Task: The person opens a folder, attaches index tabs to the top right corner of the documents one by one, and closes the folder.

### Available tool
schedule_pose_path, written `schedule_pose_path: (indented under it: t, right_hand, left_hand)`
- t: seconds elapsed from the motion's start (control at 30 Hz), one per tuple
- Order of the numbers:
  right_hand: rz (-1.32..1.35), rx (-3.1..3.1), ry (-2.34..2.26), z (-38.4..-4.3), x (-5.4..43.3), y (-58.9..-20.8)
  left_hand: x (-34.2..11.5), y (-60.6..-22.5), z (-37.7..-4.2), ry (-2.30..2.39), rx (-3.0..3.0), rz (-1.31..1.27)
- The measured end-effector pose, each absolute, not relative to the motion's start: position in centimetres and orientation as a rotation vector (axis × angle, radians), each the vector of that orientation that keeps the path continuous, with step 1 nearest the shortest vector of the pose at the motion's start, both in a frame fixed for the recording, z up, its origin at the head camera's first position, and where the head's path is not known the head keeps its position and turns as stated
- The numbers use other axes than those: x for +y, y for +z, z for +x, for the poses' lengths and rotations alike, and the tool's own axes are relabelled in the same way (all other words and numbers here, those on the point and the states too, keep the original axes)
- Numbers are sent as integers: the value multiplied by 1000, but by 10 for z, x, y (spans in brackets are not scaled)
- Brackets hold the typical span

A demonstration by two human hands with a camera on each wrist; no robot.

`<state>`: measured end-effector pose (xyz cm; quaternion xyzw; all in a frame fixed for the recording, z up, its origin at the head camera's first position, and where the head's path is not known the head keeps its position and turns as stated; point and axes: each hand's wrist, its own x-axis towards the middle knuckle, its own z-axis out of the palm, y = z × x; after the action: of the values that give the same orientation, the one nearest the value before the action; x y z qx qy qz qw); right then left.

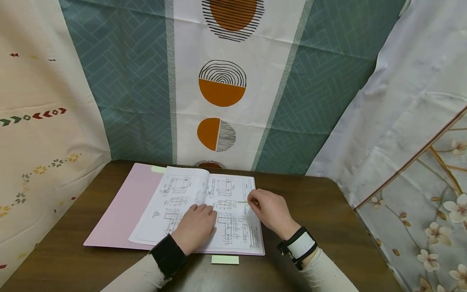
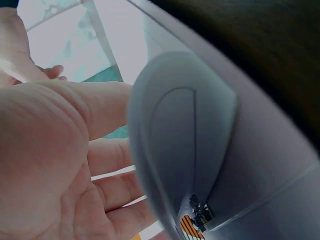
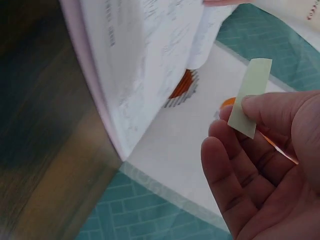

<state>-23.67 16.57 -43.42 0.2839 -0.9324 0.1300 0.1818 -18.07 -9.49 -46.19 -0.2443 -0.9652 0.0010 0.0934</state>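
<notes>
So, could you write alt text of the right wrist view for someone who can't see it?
The fingers of a right hand pinch a pale green paper strip. To the left are blurry printed pages and a dark wooden tabletop, with patterned teal and white fabric behind.

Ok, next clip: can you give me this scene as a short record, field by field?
Left hand: the left hand lies over the open book, near its middle fold
Right hand: the right hand pinches a pale green strip by the right page
Pages: printed with line drawings
Backing: pink cover, showing left of the pages
Other green slips: top slip at the cover's far edge; near slip at the book's near edge, attachment unclear
Surface: brown table
</notes>
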Motion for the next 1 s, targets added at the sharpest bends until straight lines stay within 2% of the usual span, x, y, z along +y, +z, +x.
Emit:
schedule_pose_path:
  t: [0.5, 1.0]
  right_hand:
    - [816, -2568, 305, -291, 181, -461]
    - [745, -2559, 263, -338, 189, -471]
  left_hand:
    - [-97, -469, -183, 29, -2844, -739]
    - [-95, -469, -184, -8, -2868, -735]
